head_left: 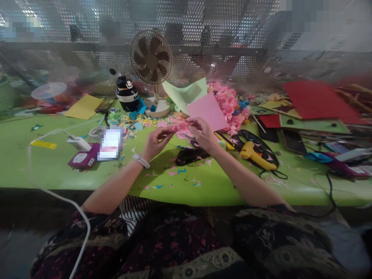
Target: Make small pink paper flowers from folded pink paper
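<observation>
A small pink paper piece is held between my two hands above the green table. My left hand, with a white band at the wrist, pinches its left end. On its right end the fingers of my right hand are closed. Behind my right hand lie a pink sheet and a pale green sheet, beside a heap of pink paper petals. Scissors lie below my hands, partly hidden by my right hand, near a black object.
A yellow glue gun and its cable lie right of my right forearm. Left are a lit phone, a purple box and a white cable. A fan and black bottle stand behind. Paper scraps litter the green table.
</observation>
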### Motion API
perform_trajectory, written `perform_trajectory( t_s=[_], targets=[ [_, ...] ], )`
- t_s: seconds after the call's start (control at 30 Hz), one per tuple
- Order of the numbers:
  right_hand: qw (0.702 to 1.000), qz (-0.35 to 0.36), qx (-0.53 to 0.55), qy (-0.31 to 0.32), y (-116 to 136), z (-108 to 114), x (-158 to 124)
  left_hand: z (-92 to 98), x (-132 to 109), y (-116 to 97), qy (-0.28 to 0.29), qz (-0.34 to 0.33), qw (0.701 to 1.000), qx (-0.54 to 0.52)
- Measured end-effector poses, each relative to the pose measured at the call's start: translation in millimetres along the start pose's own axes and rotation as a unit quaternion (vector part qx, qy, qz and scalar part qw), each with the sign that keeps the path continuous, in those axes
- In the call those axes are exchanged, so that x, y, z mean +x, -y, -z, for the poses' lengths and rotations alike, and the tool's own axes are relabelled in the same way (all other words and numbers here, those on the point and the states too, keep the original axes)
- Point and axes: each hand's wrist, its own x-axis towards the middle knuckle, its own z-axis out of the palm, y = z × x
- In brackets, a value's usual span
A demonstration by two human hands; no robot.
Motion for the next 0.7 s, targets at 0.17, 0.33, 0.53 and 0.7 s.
perform_trajectory(
  t_s=[0.17, 0.33, 0.53, 0.7],
  targets=[
    [0.997, -0.018, 0.046, 0.058, -1.1, -6.3, -3.1, 5.3, 2.2, 1.4, 0.004, -0.063, 0.995, 0.08],
    [0.997, -0.008, 0.049, 0.052, -3.5, -8.3, -3.7, 10.2, 4.6, 1.5, 0.002, -0.11, 0.984, 0.14],
    [0.993, -0.043, 0.099, 0.04, -6.7, -11.2, -2.5, 9.6, 5.1, -0.6, 0.003, -0.158, 0.978, 0.136],
    [0.986, -0.085, 0.142, 0.028, -2.5, -10.0, -1.8, 9.3, 5.9, 2.4, 0.004, -0.188, 0.968, 0.164]
  ],
)
